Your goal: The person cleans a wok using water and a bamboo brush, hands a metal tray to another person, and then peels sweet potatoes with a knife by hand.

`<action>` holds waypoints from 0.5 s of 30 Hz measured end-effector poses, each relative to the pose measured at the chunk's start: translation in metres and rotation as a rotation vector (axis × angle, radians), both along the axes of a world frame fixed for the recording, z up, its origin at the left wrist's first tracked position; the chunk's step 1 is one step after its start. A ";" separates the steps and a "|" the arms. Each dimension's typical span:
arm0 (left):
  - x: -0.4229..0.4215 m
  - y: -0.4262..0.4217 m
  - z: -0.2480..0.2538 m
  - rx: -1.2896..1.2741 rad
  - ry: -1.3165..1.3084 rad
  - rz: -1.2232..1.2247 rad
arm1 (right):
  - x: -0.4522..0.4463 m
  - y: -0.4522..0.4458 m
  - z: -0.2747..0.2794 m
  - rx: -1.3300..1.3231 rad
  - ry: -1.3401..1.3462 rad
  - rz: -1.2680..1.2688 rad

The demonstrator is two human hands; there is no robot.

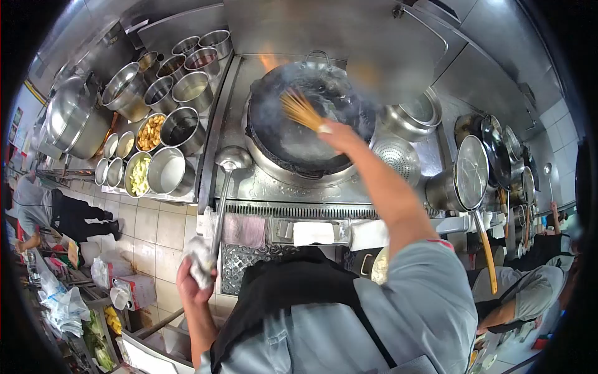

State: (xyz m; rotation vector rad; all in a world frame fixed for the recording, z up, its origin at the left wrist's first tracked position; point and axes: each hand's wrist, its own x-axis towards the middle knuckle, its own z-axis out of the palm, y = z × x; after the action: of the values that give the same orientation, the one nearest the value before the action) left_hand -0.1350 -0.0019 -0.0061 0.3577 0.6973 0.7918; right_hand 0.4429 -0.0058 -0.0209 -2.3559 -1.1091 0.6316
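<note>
While orange flame (pixel 268 62) licks behind the big round black metal wok (pixel 277 138), the right hand (pixel 340 137) is closed firmly on a yellow-brown bamboo brush (pixel 301 111), bristles fanned over the wok's wet interior, and the left hand (pixel 194 285) curls round a crumpled white cloth (pixel 200 258), right by the handle of a long silver metal ladle (pixel 233 159)!

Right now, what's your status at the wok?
Right hand gripping bamboo brush, bristles inside wok. Left hand clutching white cloth by ladle handle. Flame at wok's far-left rim.
</note>
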 end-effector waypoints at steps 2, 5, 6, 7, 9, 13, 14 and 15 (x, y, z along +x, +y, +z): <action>-0.037 -0.013 0.005 -0.050 0.061 0.108 | 0.028 -0.031 0.041 -0.091 0.037 -0.074; -0.055 -0.009 -0.013 -0.112 0.157 0.074 | 0.053 0.008 0.046 0.011 0.060 -0.239; -0.015 -0.011 0.008 -0.205 0.345 0.191 | 0.033 0.031 0.034 0.250 0.243 -0.287; 0.020 -0.007 0.005 -0.301 0.351 0.315 | 0.017 0.070 0.027 0.124 0.272 -0.128; 0.070 -0.006 0.013 -0.199 0.401 0.108 | -0.028 0.099 0.001 0.265 0.490 -0.190; 0.157 0.011 0.002 -0.230 0.216 -0.184 | -0.092 0.009 0.041 0.022 0.353 0.151; 0.177 0.018 -0.007 -0.181 0.199 -0.234 | -0.094 -0.031 0.053 -0.062 0.345 0.207; 0.199 0.026 -0.015 -0.180 0.178 -0.281 | -0.086 -0.071 0.068 -0.130 0.158 0.260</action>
State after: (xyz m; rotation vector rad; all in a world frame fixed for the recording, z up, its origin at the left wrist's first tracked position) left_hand 0.0641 0.0244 -0.0213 0.3561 0.8572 0.4304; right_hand 0.3566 -0.0764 0.0469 -2.2383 -1.3485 0.9905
